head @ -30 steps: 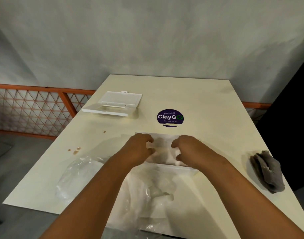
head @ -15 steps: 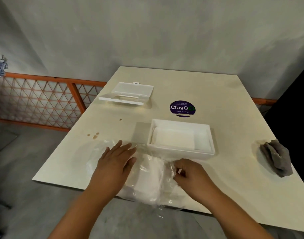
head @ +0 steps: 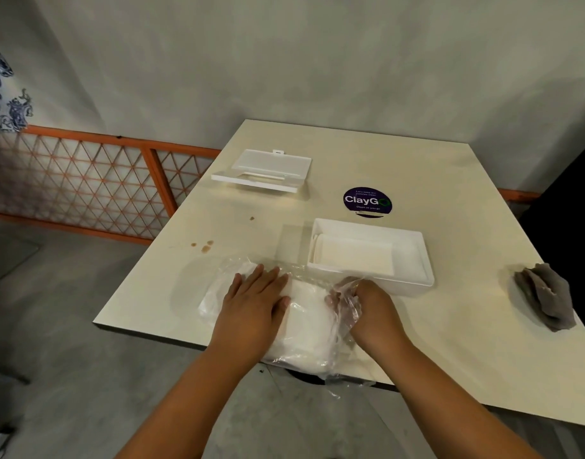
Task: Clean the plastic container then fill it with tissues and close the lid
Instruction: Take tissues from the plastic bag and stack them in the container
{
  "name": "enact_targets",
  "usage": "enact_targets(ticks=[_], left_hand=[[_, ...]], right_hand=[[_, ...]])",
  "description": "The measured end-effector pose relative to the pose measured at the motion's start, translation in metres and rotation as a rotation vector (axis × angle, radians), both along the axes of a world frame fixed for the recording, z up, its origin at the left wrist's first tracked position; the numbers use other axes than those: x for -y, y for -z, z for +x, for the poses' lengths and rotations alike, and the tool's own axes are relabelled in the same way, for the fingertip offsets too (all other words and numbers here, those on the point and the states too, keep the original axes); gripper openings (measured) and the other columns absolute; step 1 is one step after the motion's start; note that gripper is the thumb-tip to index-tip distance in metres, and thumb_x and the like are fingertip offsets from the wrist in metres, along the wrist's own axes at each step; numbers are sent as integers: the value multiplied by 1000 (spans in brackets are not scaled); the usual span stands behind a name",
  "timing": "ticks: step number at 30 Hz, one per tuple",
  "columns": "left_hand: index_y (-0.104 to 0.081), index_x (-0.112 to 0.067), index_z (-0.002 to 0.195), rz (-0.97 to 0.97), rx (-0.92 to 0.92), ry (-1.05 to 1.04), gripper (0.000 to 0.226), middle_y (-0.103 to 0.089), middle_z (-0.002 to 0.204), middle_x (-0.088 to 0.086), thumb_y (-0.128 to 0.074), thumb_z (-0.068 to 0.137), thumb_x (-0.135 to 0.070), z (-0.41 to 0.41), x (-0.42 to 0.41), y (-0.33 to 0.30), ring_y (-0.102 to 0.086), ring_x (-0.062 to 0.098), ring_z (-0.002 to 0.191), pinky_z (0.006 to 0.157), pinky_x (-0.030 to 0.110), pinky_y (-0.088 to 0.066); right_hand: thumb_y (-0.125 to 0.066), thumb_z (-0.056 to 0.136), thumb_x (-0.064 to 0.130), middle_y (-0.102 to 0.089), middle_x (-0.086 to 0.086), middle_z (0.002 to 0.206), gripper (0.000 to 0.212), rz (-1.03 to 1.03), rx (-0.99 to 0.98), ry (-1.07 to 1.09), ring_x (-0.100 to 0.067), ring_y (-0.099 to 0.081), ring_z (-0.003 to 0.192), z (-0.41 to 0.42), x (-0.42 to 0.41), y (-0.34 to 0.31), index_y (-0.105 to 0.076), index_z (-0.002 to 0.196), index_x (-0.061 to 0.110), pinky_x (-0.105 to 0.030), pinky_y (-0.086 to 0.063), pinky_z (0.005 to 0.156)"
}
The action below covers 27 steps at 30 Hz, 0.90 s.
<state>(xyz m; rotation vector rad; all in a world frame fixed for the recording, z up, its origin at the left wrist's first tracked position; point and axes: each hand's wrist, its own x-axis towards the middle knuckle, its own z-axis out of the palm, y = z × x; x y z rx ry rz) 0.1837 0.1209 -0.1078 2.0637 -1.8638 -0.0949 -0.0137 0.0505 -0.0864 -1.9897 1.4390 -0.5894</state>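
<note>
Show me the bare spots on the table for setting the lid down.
Bare: between the container and the grey cloth; the far end beyond the sticker. Stained patch left of the container. Crowded: near edge, where both hands work the tissue bag.

Both bare forearms reach in from the bottom edge, the left from about 7 o'clock, the right from about 5 o'clock, and converge toward the middle. The left hand (head: pixel 251 301) lies palm down, its fingers straight and close together, pointing toward 12 o'clock, the thumb tucked along its 3 o'clock side. The right hand (head: pixel 367 304) sits just beside it at 3 o'clock, knuckles up, its fingers (head: pixel 337 298) curled inward toward the left hand and pinching clear film. The two hands are near each other but not touching, with both wrists fairly straight.
</note>
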Motion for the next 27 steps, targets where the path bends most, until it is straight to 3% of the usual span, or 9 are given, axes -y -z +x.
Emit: enact_targets(ticks=[4, 6, 9, 13, 17, 19, 22, 24, 27], left_hand=[[-48, -25, 138, -3, 11, -11, 60, -43, 147, -4, -17, 93, -49, 1, -1, -1, -28, 19, 142, 115, 37, -8], [-50, -24, 137, -10, 15, -16, 58, -45, 146, -2, -19, 93, -46, 1, -1, -3, -31, 21, 141, 114, 39, -11], [-53, -22, 133, -22, 28, -21, 53, -49, 143, -1, -24, 94, -43, 1, 0, -5, -35, 22, 139, 112, 41, -16], [-51, -21, 135, -21, 37, -21, 57, -48, 144, -1, -21, 93, -44, 0, 1, -5, -34, 22, 140, 113, 41, -14], [-49, -21, 137, -17, 38, -18, 62, -44, 147, -1, -16, 92, -47, -1, 1, -4, -30, 21, 142, 115, 41, -12], [-47, -22, 139, -19, 32, -18, 65, -40, 149, -2, -12, 91, -49, -1, 1, -3, -26, 19, 143, 115, 39, -8], [-45, -23, 140, -25, 17, -16, 67, -37, 151, -3, -9, 90, -50, -1, 1, -3, -22, 18, 145, 115, 37, -5], [-45, -23, 140, -28, 18, -17, 62, -37, 151, -3, -14, 93, -49, -1, 0, -4, -22, 18, 145, 115, 38, -5], [-46, -23, 139, -15, 21, -18, 51, -39, 150, -2, -26, 97, -44, -1, 0, -3, -24, 19, 144, 116, 40, -8]], right_hand=[[-70, 83, 28, -68, 1, 93, 6, -52, 88, -6, -18, -64, 88, 3, 0, 0, -66, 84, 24, -35, -53, 80], [-69, 83, 17, -67, 2, 89, 15, -27, 180, 10, -17, -64, 85, 2, -2, -2, -61, 78, 27, -31, -52, 77], [-56, 86, -1, -63, 0, 81, 21, 75, 316, 109, -14, -58, 77, -3, -6, -3, -56, 80, 18, -25, -45, 67], [-66, 88, 14, -68, 4, 92, 15, 278, 530, 240, -13, -66, 85, -2, -9, -5, -58, 98, 22, -28, -52, 67], [-71, 87, 19, -72, -2, 85, 13, 384, 496, 227, -26, -68, 67, -3, -10, -6, -66, 98, 16, -42, -55, 59], [-66, 91, 18, -72, 0, 84, 8, 322, 537, 277, -21, -67, 69, -6, -10, -3, -67, 99, 17, -34, -53, 60], [-62, 93, 21, -72, 5, 97, 13, 329, 627, 324, -17, -66, 90, -12, -8, 0, -65, 104, 26, -30, -50, 71], [-66, 90, 25, -72, 4, 96, 13, 422, 595, 286, -20, -67, 88, -13, -10, 1, -65, 103, 28, -33, -50, 65], [-68, 87, 16, -74, -4, 93, 16, 473, 563, 255, -27, -68, 81, -15, -12, 7, -68, 102, 23, -34, -50, 56]])
